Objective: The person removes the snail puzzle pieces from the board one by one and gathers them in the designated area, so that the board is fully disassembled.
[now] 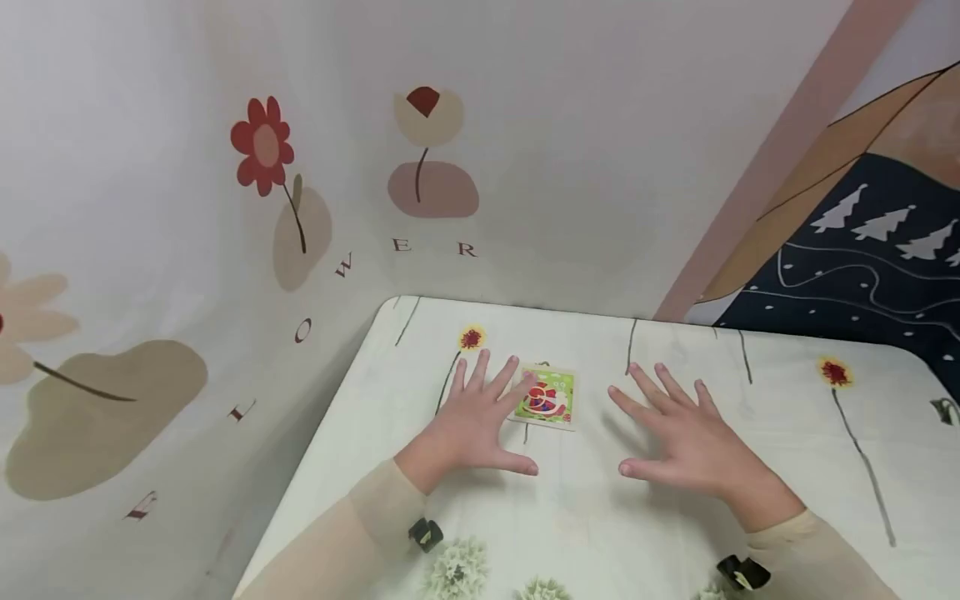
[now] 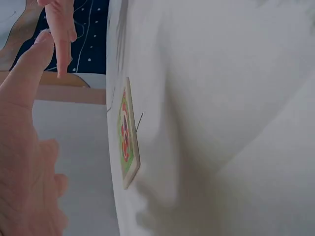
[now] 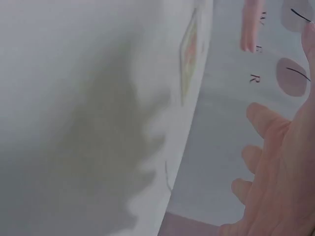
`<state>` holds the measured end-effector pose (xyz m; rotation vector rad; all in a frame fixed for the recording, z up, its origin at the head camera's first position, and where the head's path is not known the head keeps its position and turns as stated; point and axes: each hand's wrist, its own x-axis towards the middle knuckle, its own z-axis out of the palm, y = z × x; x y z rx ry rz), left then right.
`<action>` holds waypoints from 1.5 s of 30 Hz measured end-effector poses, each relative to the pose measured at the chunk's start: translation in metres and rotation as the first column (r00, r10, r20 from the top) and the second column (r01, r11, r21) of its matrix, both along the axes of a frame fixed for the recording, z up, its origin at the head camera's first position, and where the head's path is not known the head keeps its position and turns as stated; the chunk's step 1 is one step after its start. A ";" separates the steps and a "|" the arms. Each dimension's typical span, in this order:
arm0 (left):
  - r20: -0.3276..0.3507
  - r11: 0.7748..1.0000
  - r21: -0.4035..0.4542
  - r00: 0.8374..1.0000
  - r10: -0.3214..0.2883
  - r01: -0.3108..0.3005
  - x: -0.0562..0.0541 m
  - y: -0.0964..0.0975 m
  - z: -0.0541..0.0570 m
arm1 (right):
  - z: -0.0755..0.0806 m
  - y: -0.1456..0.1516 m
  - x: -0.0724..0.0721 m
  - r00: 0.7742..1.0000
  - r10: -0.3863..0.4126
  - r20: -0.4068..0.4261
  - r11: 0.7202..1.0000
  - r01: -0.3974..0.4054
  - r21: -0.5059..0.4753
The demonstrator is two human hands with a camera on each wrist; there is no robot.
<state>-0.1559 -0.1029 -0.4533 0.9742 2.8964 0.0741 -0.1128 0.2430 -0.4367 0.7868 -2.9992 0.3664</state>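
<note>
A small square wooden puzzle board (image 1: 553, 400) with a red, white and green picture lies flat on the white table. In the head view my left hand (image 1: 474, 421) is spread above the table just left of the board, its index fingertip overlapping the board's edge. My right hand (image 1: 686, 442) hovers to the right of the board, fingers spread, holding nothing. The left wrist view has the board (image 2: 127, 140) beyond the left hand (image 2: 27, 147), apart from it. In the right wrist view, the board (image 3: 188, 56) appears blurred, away from the right hand (image 3: 280, 167).
A white cloth with printed flowers covers the table (image 1: 577, 508). Behind and to the left hangs a pale curtain (image 1: 555, 150) with flower prints and letters. A dark printed panel (image 1: 870, 250) is at the right. Both wrists wear black straps, one on the left sleeve (image 1: 426, 534).
</note>
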 end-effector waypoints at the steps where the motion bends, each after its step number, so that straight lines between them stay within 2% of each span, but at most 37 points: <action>1: 0.009 1.000 0.012 1.000 0.014 -0.014 0.000 -0.002 -0.001 | -0.001 -0.003 -0.002 1.000 0.002 0.001 1.000 -0.002 -0.016; 4: 0.039 0.996 0.066 0.998 0.050 -0.052 0.000 -0.005 -0.005 | -0.004 -0.015 -0.009 1.000 0.010 0.005 0.998 -0.010 -0.069; 7: 0.073 0.984 0.161 0.995 0.065 -0.076 0.001 -0.005 -0.014 | -0.006 -0.027 -0.016 1.000 0.009 -0.014 0.995 -0.010 -0.102; 14: 0.123 0.935 0.322 0.986 0.115 -0.149 0.002 0.003 -0.041 | -0.023 -0.053 -0.036 0.992 -0.025 -0.123 0.985 0.004 -0.175; 17: 0.141 0.917 0.363 0.983 0.117 -0.162 0.003 0.006 -0.051 | -0.033 -0.064 -0.044 0.992 -0.051 -0.116 0.974 0.023 -0.224; 20: 0.124 0.917 0.368 0.985 0.117 -0.155 0.005 0.006 -0.059 | -0.039 -0.078 -0.050 0.995 -0.058 -0.077 0.971 0.038 -0.237; 26: 0.037 0.912 0.389 0.991 0.127 -0.131 0.009 0.002 -0.068 | -0.051 -0.107 -0.064 0.997 -0.073 -0.010 0.965 0.068 -0.255; 30: -0.011 0.903 0.410 0.990 0.143 -0.126 0.014 0.005 -0.074 | -0.065 -0.119 -0.077 0.990 -0.130 0.063 0.923 0.144 -0.356; 34: -0.085 0.894 0.443 0.990 0.112 -0.063 0.018 0.008 -0.082 | -0.078 -0.125 -0.086 0.969 -0.201 0.142 0.869 0.243 -0.431; 37: -0.142 0.867 0.497 0.989 0.035 0.041 0.018 0.008 -0.086 | -0.082 -0.127 -0.091 0.951 -0.258 0.168 0.850 0.306 -0.428; 41: -0.194 0.814 0.561 0.980 -0.046 0.149 0.015 0.005 -0.086 | -0.080 -0.133 -0.097 0.933 -0.312 0.181 0.846 0.359 -0.394; 45: -0.225 0.792 0.583 0.973 -0.059 0.183 0.013 0.004 -0.084 | -0.077 -0.139 -0.099 0.918 -0.347 0.192 0.856 0.394 -0.336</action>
